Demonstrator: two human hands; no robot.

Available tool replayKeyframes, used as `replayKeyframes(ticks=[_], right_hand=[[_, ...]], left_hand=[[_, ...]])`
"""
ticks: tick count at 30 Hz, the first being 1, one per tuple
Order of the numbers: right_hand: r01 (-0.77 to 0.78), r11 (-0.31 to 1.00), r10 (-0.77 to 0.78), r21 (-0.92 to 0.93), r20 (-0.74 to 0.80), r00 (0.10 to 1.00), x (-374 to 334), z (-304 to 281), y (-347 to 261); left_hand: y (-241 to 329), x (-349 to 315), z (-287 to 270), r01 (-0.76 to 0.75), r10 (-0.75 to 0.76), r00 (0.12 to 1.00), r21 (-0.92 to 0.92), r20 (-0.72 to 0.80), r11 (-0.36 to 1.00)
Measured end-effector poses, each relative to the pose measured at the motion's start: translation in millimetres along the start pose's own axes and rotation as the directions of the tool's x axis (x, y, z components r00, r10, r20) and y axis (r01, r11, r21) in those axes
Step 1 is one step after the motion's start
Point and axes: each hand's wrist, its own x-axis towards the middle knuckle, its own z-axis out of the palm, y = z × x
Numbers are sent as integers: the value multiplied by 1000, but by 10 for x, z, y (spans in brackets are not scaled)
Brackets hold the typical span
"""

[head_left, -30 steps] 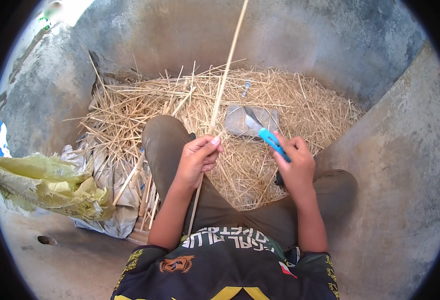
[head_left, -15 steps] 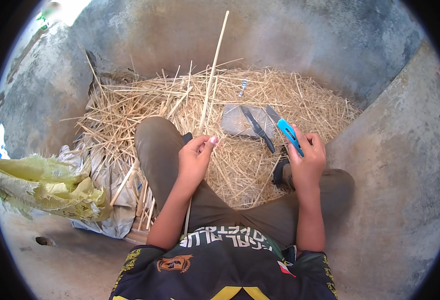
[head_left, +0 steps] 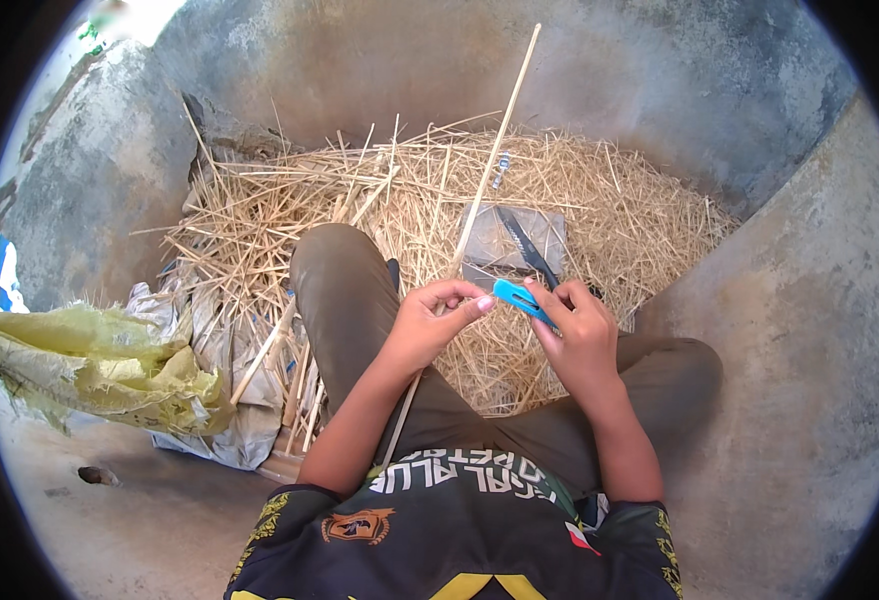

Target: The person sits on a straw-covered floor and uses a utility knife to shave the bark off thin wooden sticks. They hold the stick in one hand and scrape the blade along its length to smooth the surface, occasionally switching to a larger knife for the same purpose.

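Note:
A long, thin bamboo stick [head_left: 500, 140] slants up and to the right, its lower end running back beneath my left forearm toward my lap. My left hand [head_left: 428, 325] is closed around it, thumb and fingertips pinched together. Close on the right, my right hand [head_left: 582, 335] grips a blue-handled knife [head_left: 525, 302]. The handle's front end almost meets my left thumb, and the blade cannot be made out. Beyond the hands, a black serrated knife [head_left: 525, 243] lies across a grey block [head_left: 485, 238], its handle partly behind my right hand.
Thin shavings and split strips [head_left: 640, 210] cover the floor ahead, with longer sticks [head_left: 250, 210] heaped at the left. A torn yellow sack [head_left: 110, 375] and a grey sheet [head_left: 245, 430] lie left of my knee. Concrete walls [head_left: 600, 80] rise ahead and at the right.
My right hand has brought the blue knife left and down, up against my left hand. My left hand has shifted right, and the stick's far end has swung right.

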Motion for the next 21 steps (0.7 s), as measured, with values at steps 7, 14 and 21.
replayKeyframes(ticks=[7,14,21], right_hand=[[46,989,-50,142,28,998,14,-45,-9],[182,976,-189,118,49,981,41,-21,-54],[234,972,-234,12,-16,972,22,-10,-53]], left_hand=[[116,-41,26,-22,15,997,-83,-78,996],[60,-11,-62,13,-36,984,-133,-176,991],[81,-49,-75,37,-65,989,-200,-133,979]])
